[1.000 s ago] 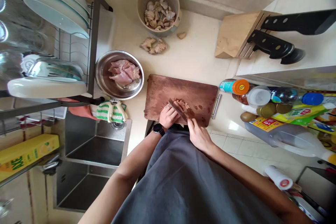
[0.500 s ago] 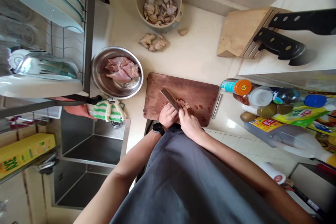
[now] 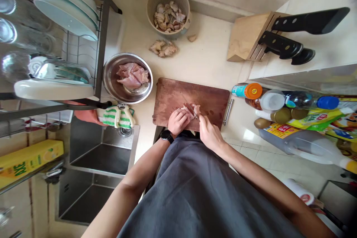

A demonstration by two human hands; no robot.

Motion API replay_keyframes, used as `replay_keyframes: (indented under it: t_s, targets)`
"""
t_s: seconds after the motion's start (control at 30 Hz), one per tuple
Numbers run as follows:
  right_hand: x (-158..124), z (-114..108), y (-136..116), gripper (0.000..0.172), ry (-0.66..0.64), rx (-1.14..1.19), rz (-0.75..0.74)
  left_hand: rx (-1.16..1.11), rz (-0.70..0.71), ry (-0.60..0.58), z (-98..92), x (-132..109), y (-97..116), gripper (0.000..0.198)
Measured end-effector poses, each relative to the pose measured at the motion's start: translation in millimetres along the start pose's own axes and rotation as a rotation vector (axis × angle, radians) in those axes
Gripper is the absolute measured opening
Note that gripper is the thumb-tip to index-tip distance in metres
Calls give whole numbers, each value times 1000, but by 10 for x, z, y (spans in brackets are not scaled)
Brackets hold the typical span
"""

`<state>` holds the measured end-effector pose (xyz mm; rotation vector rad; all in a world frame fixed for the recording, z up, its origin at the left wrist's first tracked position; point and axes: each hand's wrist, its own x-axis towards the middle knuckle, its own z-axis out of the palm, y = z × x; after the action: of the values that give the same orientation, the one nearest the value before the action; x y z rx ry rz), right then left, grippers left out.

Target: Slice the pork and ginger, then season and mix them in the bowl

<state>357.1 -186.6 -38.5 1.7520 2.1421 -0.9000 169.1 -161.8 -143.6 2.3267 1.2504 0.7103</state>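
Pressing down on a piece of raw meat [image 3: 195, 109] at the near edge of the cutting board [image 3: 173, 96], the left hand [image 3: 178, 122] has its fingers curled over the meat's left side and pins it in place; a dark watch [image 3: 166, 136] sits on that wrist. The right hand [image 3: 209, 134] is just right of it, closed around the handle of a knife [image 3: 187, 103], whose thin blade shows edge-on and slants away to the far left across the meat. The handle itself is hidden inside the fist. A few reddish scraps lie on the board to the right of the meat. Left of the board, nearly touching it, stands a steel bowl [image 3: 110, 81] with more pale pink meat [image 3: 132, 75] in it. Near the bowl, a green-and-white striped cloth [image 3: 115, 118] hangs at the edge of the sink [image 3: 97, 163]. Farther back on the counter a round basket [image 3: 152, 2] holds garlic cloves [image 3: 169, 16], with a knob of ginger [image 3: 163, 47] lying just in front of it. A dish rack [image 3: 100, 44] with pale plates [image 3: 64, 11] stands at the far left. To the far right is a wooden knife block [image 3: 244, 39] with black handles sticking out, and bottles [image 3: 247, 90] lie crowded together right of the board.
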Motion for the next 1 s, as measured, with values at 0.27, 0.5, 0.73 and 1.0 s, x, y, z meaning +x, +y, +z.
replay_keyframes:
  t_s: [0.27, 0.5, 0.73, 1.0]
  targets:
    - [-310, 108, -107, 58, -137, -198, -64, 23, -20, -85, -10, -34, -10, 20]
    - [-574, 286, 17, 57, -229, -212, -45, -13, -34, -105, 11, -42, -19, 21]
    - [-41, 158, -174, 50, -235, -200, -24, -64, -49, -97, 43, -65, -42, 20]
    - [720, -142, -274, 42, -33, -20, -54, -123, -16, -37, 45, -57, -48, 21]
